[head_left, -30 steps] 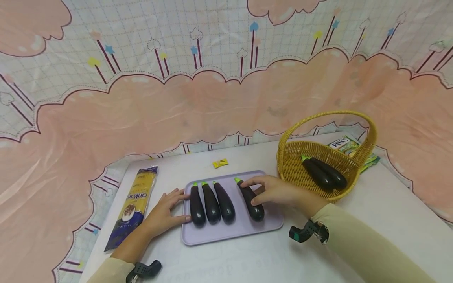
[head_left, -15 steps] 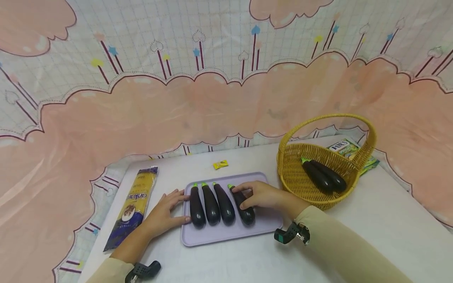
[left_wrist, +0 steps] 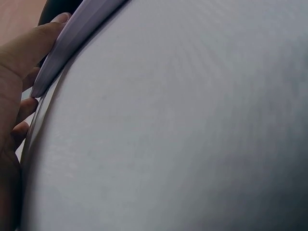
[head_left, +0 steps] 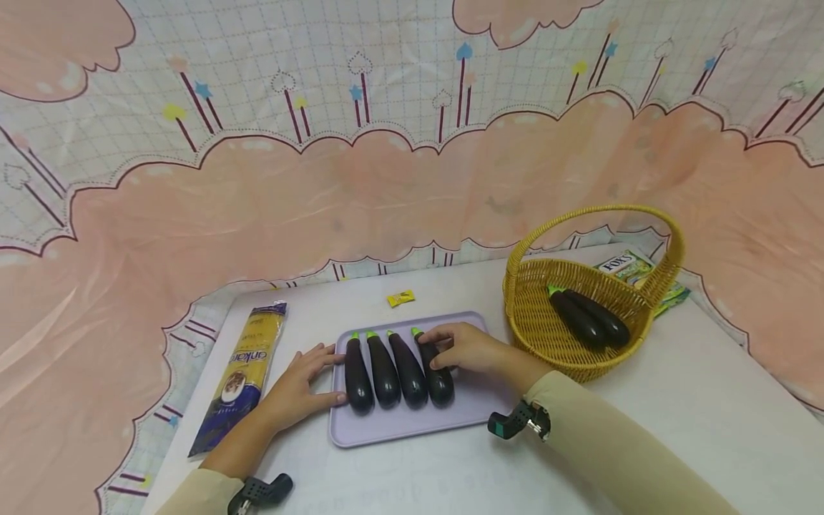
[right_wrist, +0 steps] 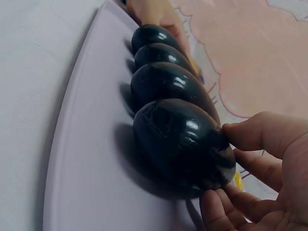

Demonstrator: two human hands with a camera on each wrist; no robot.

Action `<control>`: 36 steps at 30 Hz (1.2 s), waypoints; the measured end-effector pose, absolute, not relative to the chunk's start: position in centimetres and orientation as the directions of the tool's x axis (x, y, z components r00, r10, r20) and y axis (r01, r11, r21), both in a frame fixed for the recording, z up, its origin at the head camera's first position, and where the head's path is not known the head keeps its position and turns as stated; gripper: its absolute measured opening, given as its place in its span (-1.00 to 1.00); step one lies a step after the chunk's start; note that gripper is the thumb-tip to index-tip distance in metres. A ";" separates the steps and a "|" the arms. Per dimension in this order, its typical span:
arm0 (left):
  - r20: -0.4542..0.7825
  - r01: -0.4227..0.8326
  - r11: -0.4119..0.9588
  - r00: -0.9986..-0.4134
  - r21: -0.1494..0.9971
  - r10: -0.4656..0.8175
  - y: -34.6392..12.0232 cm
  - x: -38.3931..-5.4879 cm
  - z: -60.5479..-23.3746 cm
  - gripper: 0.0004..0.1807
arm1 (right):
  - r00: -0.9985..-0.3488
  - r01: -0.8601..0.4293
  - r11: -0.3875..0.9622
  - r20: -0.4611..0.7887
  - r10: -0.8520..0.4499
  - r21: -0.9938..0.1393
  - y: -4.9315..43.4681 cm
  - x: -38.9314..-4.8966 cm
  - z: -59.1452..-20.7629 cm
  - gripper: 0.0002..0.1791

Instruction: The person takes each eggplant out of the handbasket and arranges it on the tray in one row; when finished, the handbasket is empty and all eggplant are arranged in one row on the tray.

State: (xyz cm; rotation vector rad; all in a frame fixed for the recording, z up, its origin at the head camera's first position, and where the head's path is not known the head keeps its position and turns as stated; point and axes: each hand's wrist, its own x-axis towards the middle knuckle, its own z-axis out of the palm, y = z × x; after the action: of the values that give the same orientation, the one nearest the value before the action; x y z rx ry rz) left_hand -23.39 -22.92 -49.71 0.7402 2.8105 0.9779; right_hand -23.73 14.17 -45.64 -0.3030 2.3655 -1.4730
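Note:
Several dark eggplants [head_left: 386,379] with green stem ends lie side by side on a lilac tray [head_left: 412,428]. My right hand [head_left: 466,347] holds the rightmost eggplant [head_left: 440,383] near its upper part. In the right wrist view, the thumb and fingers [right_wrist: 250,204] grip this eggplant [right_wrist: 180,144] from opposite sides, and it lies close against its neighbour. My left hand [head_left: 299,390] is spread along the tray's left edge, thumb and index finger at the rim beside the leftmost eggplant [head_left: 358,379]. In the left wrist view, the left thumb [left_wrist: 36,43] lies over the tray rim [left_wrist: 72,41].
Right of the tray stands a yellow wicker basket [head_left: 531,322] with a tall handle and two eggplants [head_left: 589,318] inside. A green FOX'S packet [head_left: 672,297] lies behind it. Left is a blue and yellow pasta packet [head_left: 244,372]. A small yellow wrapped candy [head_left: 401,297] lies behind the tray.
My right hand has moved the rightmost eggplant leftward across the tray, up against the row. My left hand has stayed at the tray's edge.

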 end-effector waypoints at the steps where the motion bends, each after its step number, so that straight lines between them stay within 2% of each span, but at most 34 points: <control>1: 0.084 0.417 0.680 -0.881 0.603 0.465 -22.9 -23.4 -49.7 -0.17 | -0.921 0.000 0.435 -0.169 -0.350 -0.900 14.1 -23.8 -45.6 -0.47; 7: 0.091 0.421 0.666 -0.878 0.616 0.470 -22.8 -23.4 -49.8 -0.18 | -0.926 0.015 0.424 -0.173 -0.337 -0.906 14.0 -24.0 -45.9 -0.48; 21: 0.098 0.422 0.664 -0.879 0.617 0.467 -22.8 -23.5 -50.1 -0.19 | -0.935 -0.044 0.439 -0.118 -0.335 -0.898 13.6 -23.7 -45.7 -0.45; 28: 0.099 0.421 0.668 -0.880 0.614 0.464 -22.9 -23.5 -50.0 -0.18 | -0.934 -0.013 0.387 -0.127 -0.335 -0.922 13.8 -23.7 -45.6 -0.44; 36: 0.098 0.422 0.672 -0.880 0.609 0.464 -22.9 -23.6 -50.1 -0.18 | -0.923 -0.038 0.344 -0.099 -0.372 -0.938 15.1 -23.3 -44.8 -0.38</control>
State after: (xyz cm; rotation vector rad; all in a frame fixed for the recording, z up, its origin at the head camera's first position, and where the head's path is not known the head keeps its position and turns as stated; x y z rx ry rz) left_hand -23.61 -22.91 -50.08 0.7461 2.8122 0.9997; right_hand -23.33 15.13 -44.85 -0.3656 2.3160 -1.6049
